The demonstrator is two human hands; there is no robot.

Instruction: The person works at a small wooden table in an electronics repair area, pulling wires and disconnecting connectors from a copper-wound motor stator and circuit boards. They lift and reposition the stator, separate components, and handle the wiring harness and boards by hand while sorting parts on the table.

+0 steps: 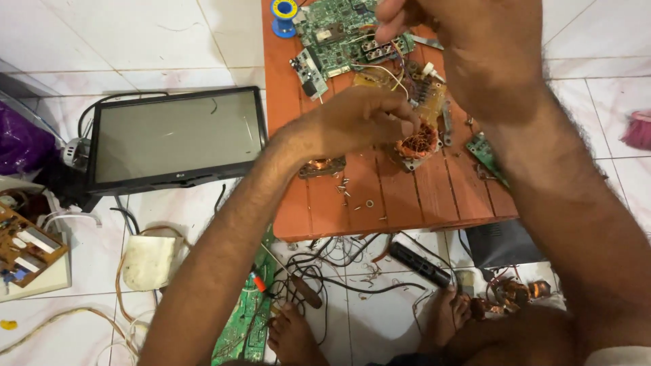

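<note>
Pinching the copper coil (417, 144) steady at 3 o'clock on the table (380, 196), the left hand (356, 118) holds while the right hand (468, 41) hovers at 12, its grip pressed together.

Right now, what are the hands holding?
The left hand touches the copper coil at its top edge. What the right hand pinches cannot be told.

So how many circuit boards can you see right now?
5, maybe more hidden: green board atop the table, small green board at its right edge, brown board under the hands, floor board, tan board far left.
</note>
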